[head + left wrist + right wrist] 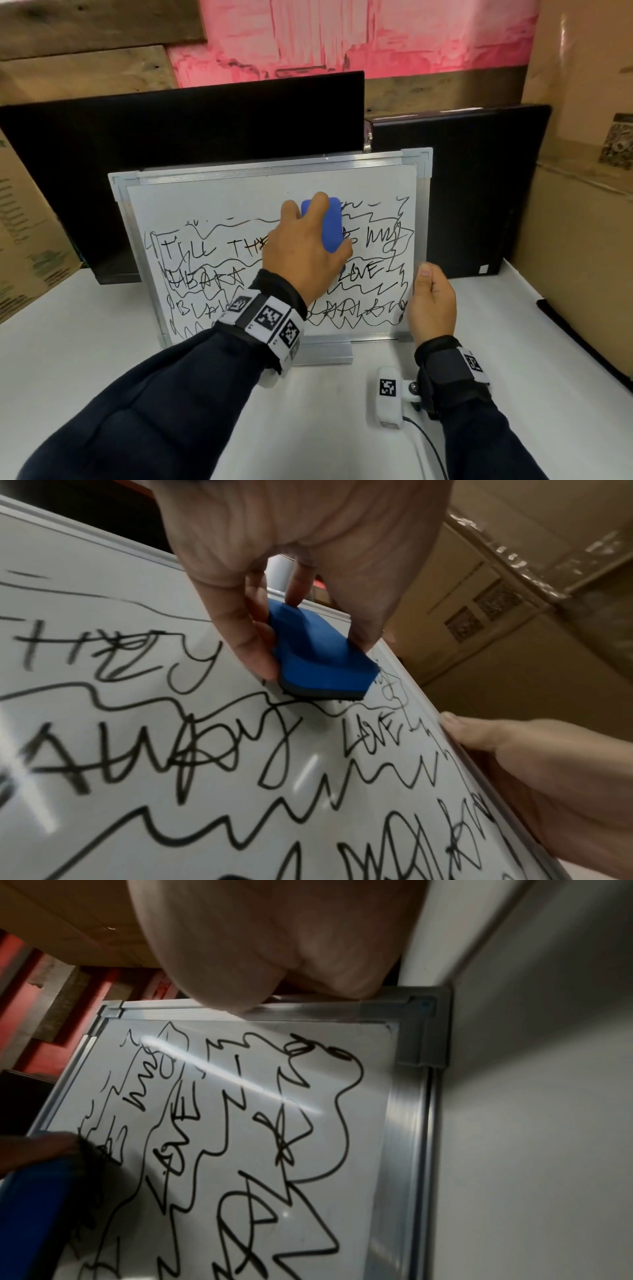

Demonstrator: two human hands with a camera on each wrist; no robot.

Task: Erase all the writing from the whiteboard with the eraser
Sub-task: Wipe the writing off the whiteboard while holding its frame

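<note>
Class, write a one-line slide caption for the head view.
Left hand presses blue eraser on scribbled whiteboard; right hand steadies its edge.

We see a white whiteboard (219, 202) in a silver frame at the centre of the head view, scrawled with black writing (205, 251) in letters and wavy lines, and on it, right of centre, a blue eraser (330, 228) with a dark grey underside. Behind it stand two black panels (178, 113) against brown wood and a streaky pink wall (359, 34) along the top of the frame. Navy sleeves (154, 411) and white wristbands (267, 318) printed with black-and-white square codes fill the lower part, over a white table (85, 342), with tan cardboard (582, 205) at the right edge.
</note>
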